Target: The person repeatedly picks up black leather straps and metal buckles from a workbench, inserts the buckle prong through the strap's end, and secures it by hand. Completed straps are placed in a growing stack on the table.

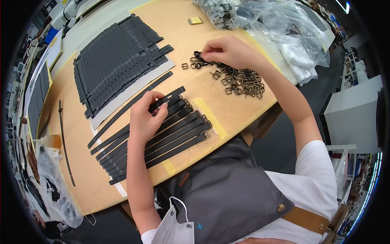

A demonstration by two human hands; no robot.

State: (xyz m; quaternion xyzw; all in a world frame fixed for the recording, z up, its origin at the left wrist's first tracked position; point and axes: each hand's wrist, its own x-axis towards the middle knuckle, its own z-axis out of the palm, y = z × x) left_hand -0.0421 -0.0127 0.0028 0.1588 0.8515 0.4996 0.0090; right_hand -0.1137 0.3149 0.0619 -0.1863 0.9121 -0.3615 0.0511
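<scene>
Over the tan table, beside a row of buckled straps, a flat black strap with an oblong slot is pinched near its end by the thumb and fingers of the left hand. The fingertips of the right hand are pressed together at dark metal buckles; whether one is gripped cannot be told. Metal pieces, probably buckles, are enclosed in a clear plastic bag, and amber contents are held in a bottle.

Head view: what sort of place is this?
Probably a workshop making straps or belts: a stack of dark straps, a heap of metal buckles and a row of buckled straps share one worktable.
</scene>
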